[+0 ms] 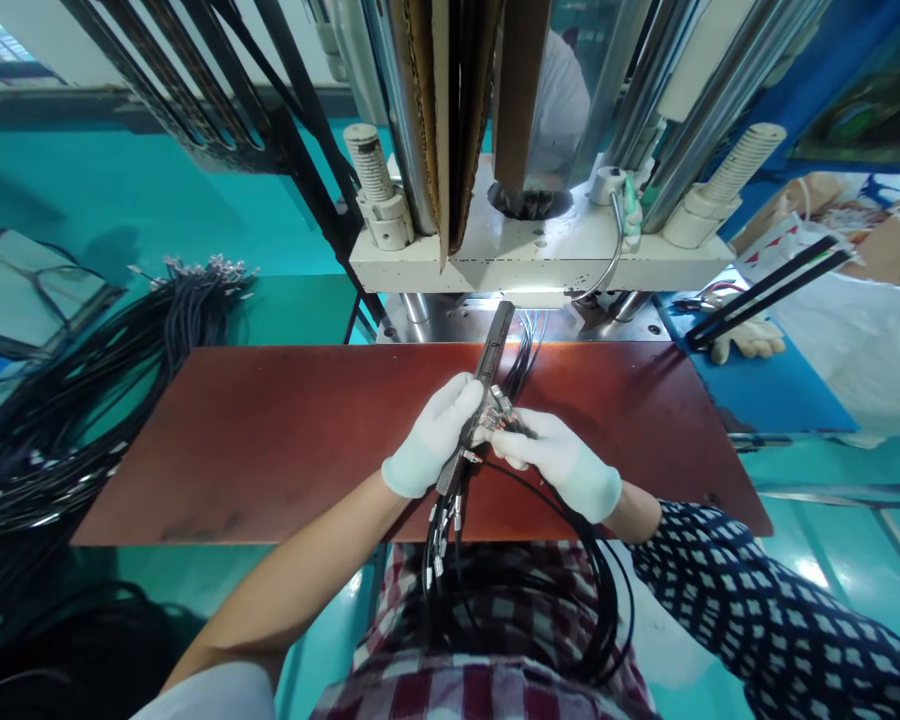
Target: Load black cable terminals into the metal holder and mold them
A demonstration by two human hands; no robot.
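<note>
A long dark bar is held over the middle of the tabletop, and a bunch of cable ends is held close along its right side; whether the two touch cannot be told. The bar's long axis is pointed roughly from the near edge toward the far edge, its far end leaned a little to the right and seen beyond the far edge in this view. Around its middle the left hand is wrapped from the left, the thumb laid along it. The cable ends are pinched in the fingertips of the right hand, the nearer hand to them, with the left fingers just beside. No slack is seen in either grip.

The bar is straight, narrow and dark grey, with slots or marks along its face too small to be made out. The cable ends are tipped with shiny metal, touched with a copper colour. Black cables are looped past the near edge over a checked cloth. Thin wires are laid across the far edge, right of the bar, before the press.
</note>
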